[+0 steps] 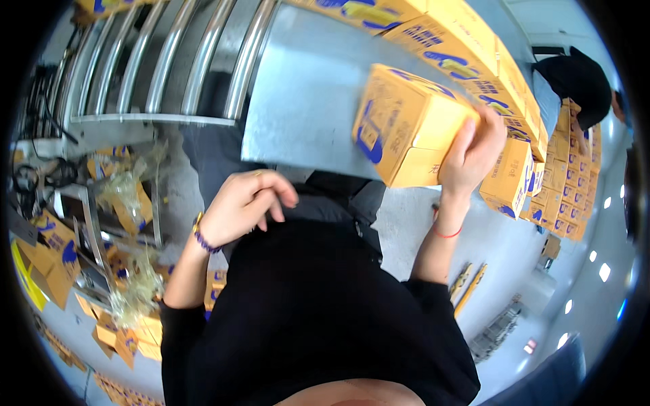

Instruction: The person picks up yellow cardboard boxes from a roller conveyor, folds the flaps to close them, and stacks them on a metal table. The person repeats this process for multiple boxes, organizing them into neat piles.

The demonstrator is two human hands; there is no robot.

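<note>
A yellow cardboard box (423,139) with blue printing is at the near right part of a smooth metal table (305,88), tilted in view. My right hand (470,152) grips its right side, thumb on the near face and fingers around the far corner. Whether the box touches the table, I cannot tell. My left hand (247,203) hovers in front of my body, near the table's front edge. Its fingers are loosely bent and somewhat apart, with nothing in them.
A roller conveyor (162,68) adjoins the table on the left. A row of yellow boxes (453,51) lines the far side, with another box (506,177) at right. Beyond stand stacked boxes (565,176) and a person in black (575,84). Opened cartons (54,254) and plastic film (132,291) lie left.
</note>
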